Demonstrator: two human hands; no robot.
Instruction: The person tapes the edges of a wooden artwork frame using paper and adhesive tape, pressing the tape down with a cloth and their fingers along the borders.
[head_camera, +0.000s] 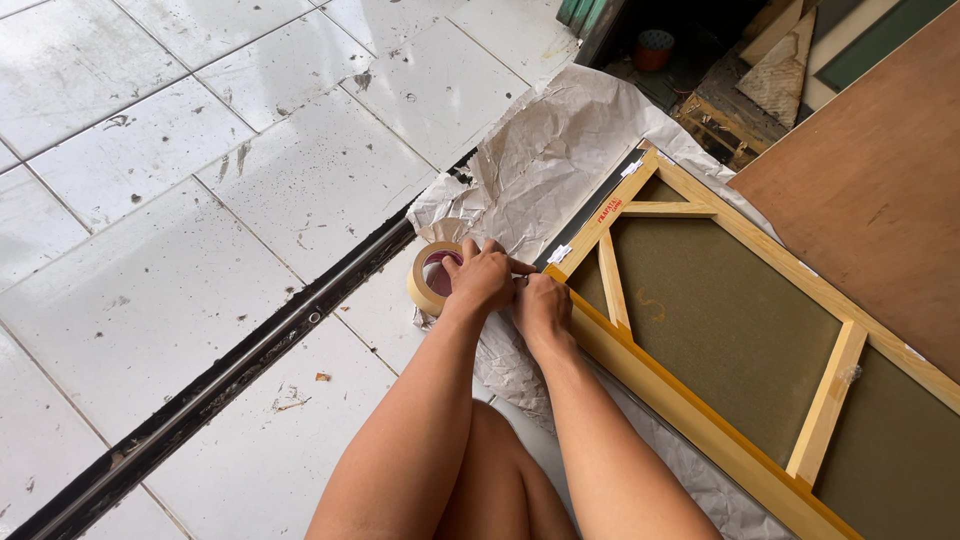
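Left hand (482, 280) grips a light, tacky beige masking-tape roll (432, 277); at three o'clock, right hand (543, 308), fingers curled, presses the rigid wooden canvas frame (700, 420) corner.

Bright, even daylight, sharp focus, soft glare on floor tiles (150, 280).

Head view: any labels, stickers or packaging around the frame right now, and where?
Red printed stamp: on the wooden frame near its top corner brace, small, slanted.
White tabs: small, on the frame's left edge, by the hands.
Crumpled wrapping paper: whitish-grey, spread under the frame.
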